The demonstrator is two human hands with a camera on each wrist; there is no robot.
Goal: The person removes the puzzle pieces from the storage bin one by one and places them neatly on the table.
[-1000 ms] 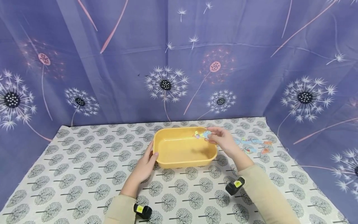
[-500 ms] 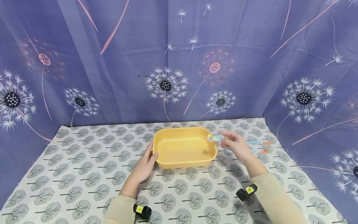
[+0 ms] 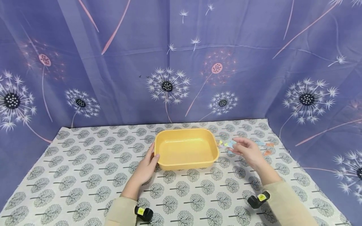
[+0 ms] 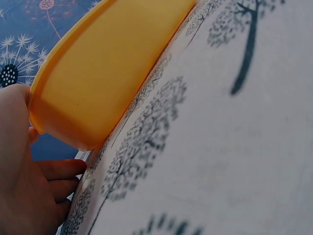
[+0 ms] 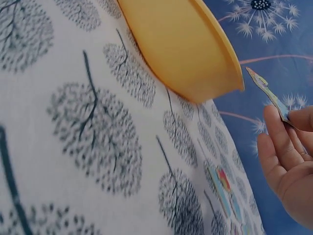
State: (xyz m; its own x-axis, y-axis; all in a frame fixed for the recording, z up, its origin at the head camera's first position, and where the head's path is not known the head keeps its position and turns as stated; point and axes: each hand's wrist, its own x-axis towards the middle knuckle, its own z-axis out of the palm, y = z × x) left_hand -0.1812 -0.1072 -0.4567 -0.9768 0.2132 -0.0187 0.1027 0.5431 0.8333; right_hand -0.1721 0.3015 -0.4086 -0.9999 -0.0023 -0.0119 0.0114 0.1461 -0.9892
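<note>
A yellow plastic basin (image 3: 185, 165) with rounded corners stands on the cloth, its bare inside floor showing. My left hand (image 3: 146, 165) holds the basin's left end, thumb at the rim and fingers along the outer wall. Just beyond the basin's right end, my right hand (image 3: 249, 153) pinches a small flat printed piece (image 3: 229, 143) in light blue with yellow. In the right wrist view that thin piece (image 5: 270, 93) is seen nearly edge-on between thumb and fingers, raised off the cloth and apart from the basin wall (image 5: 183, 46).
Several flat light-blue and orange pieces (image 3: 267, 153) lie on the cloth to the right, partly hidden by my right hand. A tree-print cloth (image 3: 181, 201) covers the table. Behind it hangs a purple dandelion curtain (image 3: 124, 78).
My right hand has moved right, carrying the printed piece from over the basin to beside its right end. The left hand and basin have stayed in place.
</note>
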